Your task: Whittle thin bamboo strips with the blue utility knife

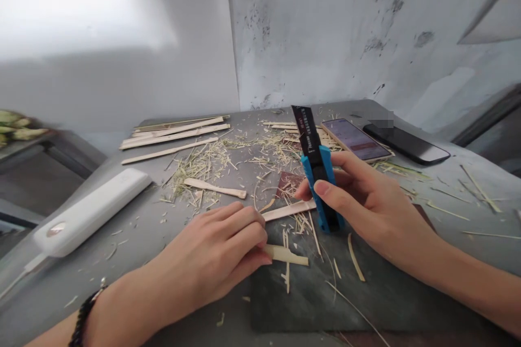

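Note:
My left hand [222,249] is closed on a short pale wooden strip [290,255], whose notched end sticks out to the right over a dark green mat [309,303]. In my right hand [366,200] is a blue and black utility knife [317,173], held upright between thumb and fingers with its black blade pointing up. Another pale strip [287,210] lies between the hands, its right end close to the knife and my right fingertips. Thin shavings [299,222] lie around both strips.
Long wooden strips [179,133] lie at the back left, with a shorter piece [215,188] nearer. A white device [93,211] with a cable is at left. Two phones [354,140] lie at the back right. Shavings cover the middle; a wall stands behind.

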